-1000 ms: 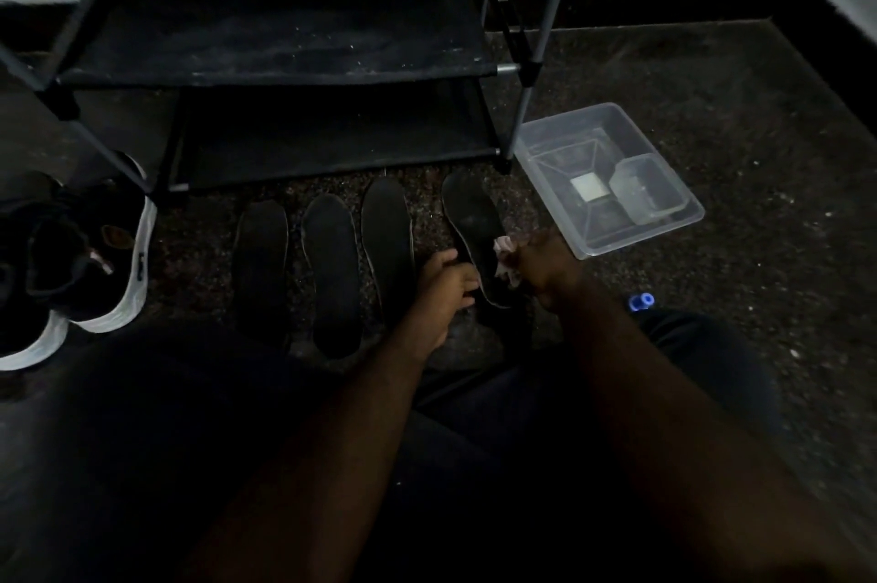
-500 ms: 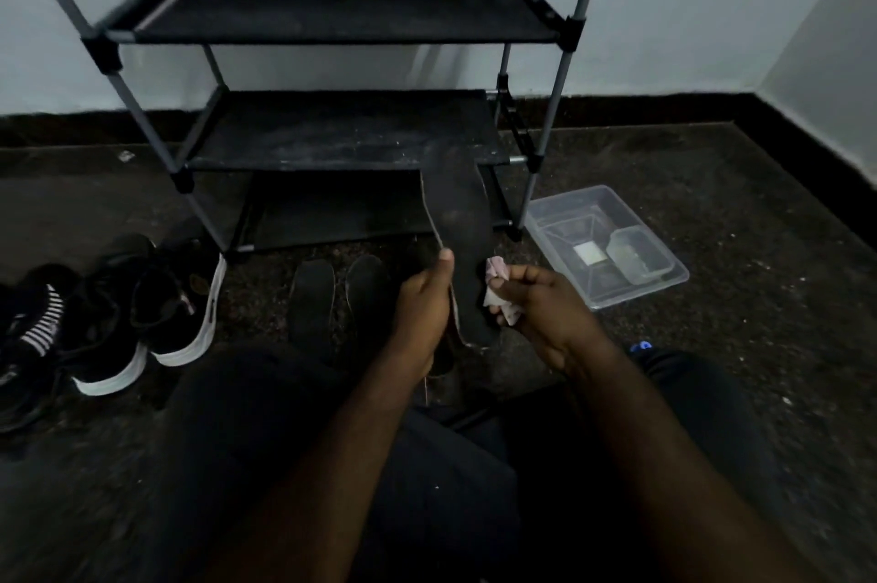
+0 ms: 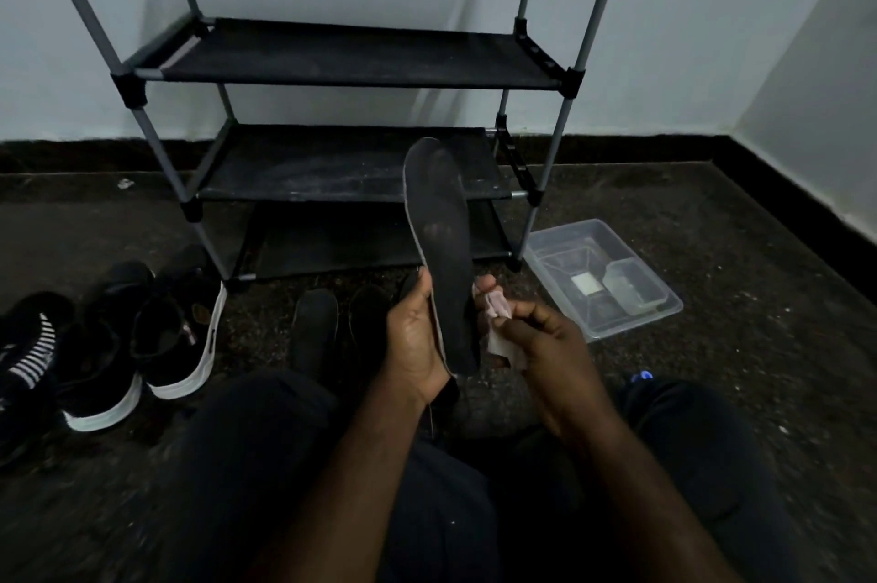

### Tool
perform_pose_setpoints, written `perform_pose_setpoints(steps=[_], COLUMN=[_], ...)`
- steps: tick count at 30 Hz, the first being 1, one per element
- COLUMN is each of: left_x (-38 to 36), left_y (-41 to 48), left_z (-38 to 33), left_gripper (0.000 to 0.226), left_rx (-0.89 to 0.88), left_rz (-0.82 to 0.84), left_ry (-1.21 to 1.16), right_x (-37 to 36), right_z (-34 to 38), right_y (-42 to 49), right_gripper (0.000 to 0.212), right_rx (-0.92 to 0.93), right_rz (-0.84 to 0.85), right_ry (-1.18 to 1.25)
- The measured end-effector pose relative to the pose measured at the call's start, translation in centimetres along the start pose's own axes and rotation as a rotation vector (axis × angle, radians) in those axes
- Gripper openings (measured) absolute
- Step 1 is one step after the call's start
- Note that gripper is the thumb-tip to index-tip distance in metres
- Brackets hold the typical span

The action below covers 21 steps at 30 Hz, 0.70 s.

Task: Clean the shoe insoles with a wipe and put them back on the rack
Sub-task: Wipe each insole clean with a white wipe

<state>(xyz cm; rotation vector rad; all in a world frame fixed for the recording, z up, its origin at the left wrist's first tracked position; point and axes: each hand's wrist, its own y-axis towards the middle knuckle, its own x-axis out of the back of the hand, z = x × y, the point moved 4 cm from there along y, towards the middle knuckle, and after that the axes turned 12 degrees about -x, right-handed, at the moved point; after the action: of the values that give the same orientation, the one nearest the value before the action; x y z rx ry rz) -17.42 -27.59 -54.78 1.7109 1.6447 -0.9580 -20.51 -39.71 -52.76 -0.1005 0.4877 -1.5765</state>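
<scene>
My left hand [image 3: 416, 338] grips the heel end of a dark insole [image 3: 441, 245], which stands upright with its toe in front of the rack's middle shelf. Just right of the insole, my right hand [image 3: 545, 345] pinches a crumpled pale pink wipe [image 3: 498, 321] that touches the insole's right edge. Two more dark insoles [image 3: 314, 326] lie flat on the floor behind my left hand, partly hidden. The black shoe rack [image 3: 351, 56] with grey poles stands against the wall, and its visible shelves hold nothing.
Several dark shoes with white soles [image 3: 180, 336] sit on the floor at the left. A clear plastic tub [image 3: 612, 321] with a small box inside lies right of the rack. A small blue object [image 3: 640, 376] shows by my right knee. My dark-trousered legs fill the foreground.
The insole was lifted off the floor and raised upright in my left hand. My head tilted up, so more of the rack and wall shows.
</scene>
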Motion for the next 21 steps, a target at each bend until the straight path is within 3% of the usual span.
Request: perform_pose_setpoints(steps=[5,9,14,18,21], left_x=[-0.6,-0.2,0.4,0.1,-0.1], left_y=[-0.1,-0.1,-0.2,-0.3,-0.6], left_z=[-0.1,-0.5,-1.0,-1.2,-0.9], left_gripper=[0.056,0.055,0.055,0.054,0.054], left_rx=[-0.059,-0.091,-0.113,-0.127,-0.087], left_rz=[-0.006,-0.047,-0.058,-0.073,-0.068], left_ry=[0.0,-0.019,-0.006,-0.004,0.004], right_x=[-0.1,0.9,1.2,0.9,-0.4], right_z=[1.7,3.1,1.2,0.6,0.7], right_y=[-0.6,-1.2,-1.9,-2.3,-2.9], right_gripper=[0.019,0.014,0.016,0.015,0.019], right_rx=[0.116,0.235,0.178,0.357,0.505], right_rz=[-0.008,-0.127,-0.142,-0.25,-0.207], right_ry=[-0.074,-0.125,-0.022,-0.375,-0.548])
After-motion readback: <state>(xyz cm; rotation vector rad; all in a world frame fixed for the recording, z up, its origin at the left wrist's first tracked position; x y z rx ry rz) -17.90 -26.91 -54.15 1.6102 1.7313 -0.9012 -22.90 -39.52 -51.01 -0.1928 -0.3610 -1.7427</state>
